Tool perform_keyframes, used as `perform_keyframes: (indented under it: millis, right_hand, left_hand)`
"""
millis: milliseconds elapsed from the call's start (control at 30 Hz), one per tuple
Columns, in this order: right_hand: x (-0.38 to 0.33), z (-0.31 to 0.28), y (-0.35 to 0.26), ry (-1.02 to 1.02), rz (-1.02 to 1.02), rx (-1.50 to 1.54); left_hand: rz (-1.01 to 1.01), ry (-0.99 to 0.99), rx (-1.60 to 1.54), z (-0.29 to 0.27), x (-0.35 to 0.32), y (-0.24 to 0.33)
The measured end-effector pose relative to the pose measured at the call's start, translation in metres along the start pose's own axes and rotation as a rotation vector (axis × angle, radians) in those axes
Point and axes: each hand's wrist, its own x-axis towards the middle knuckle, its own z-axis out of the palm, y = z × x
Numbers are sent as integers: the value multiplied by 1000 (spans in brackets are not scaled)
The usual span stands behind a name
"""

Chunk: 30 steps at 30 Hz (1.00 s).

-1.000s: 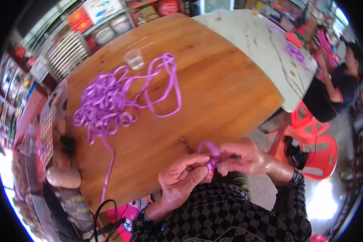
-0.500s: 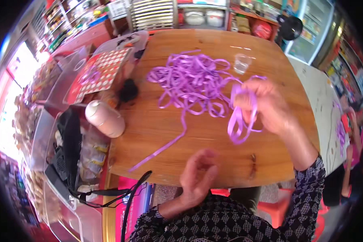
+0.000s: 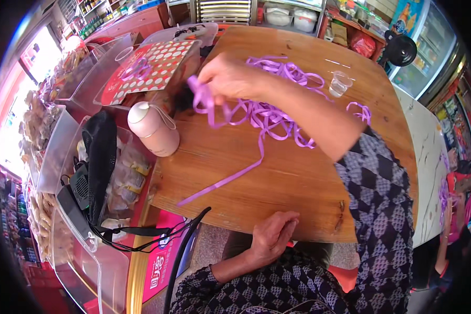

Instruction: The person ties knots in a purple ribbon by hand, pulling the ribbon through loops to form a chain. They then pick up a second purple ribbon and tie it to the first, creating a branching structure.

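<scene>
Wooden bench (image 3: 277,178) in a shop; shelves w/ goods (image 3: 298,13) behind, glass-door fridge (image 3: 429,47) at right, daylight from left.

Right hand (image 3: 229,78) reaching across the wooden worktop (image 3: 277,183), fingers (image 3: 206,78) pinching a loop of purple ribbon (image 3: 277,112); the ribbon's tangle lying beside a clear cup (image 3: 340,83); left hand (image 3: 272,238) resting, fingers loosely curled, at the near edge; pink bottle (image 3: 154,128) standing at left.

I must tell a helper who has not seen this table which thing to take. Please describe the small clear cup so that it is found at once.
Start at the round wooden table and go to its far right part, past the purple ribbon pile. There stands the small clear cup, alone on bare wood. It is see-through, unlike the bigger pink bottle at the table's left edge.
</scene>
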Motion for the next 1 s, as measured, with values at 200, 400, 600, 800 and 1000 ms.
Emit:
perform_keyframes:
  millis: [200, 400, 600, 800, 1000]
  right_hand:
    - [12, 25, 25, 178, -248, -570]
    - [-63, 3, 59, 115, -116, -508]
    - [-140, 41, 82, 84, -314, -754]
    - [-192, 47, 62, 266, -323, -709]
    - [-284, 62, 12, 352, -155, -653]
  left_hand:
    - [-64, 0, -61, -1, 1, -3]
    - [-54, 2, -101, -4, 4, 0]
    - [24, -4, 1, -2, 8, 2]
    - [-82, -45, 3, -11, 13, 17]
    - [-694, 31, -768, -4, 36, 21]
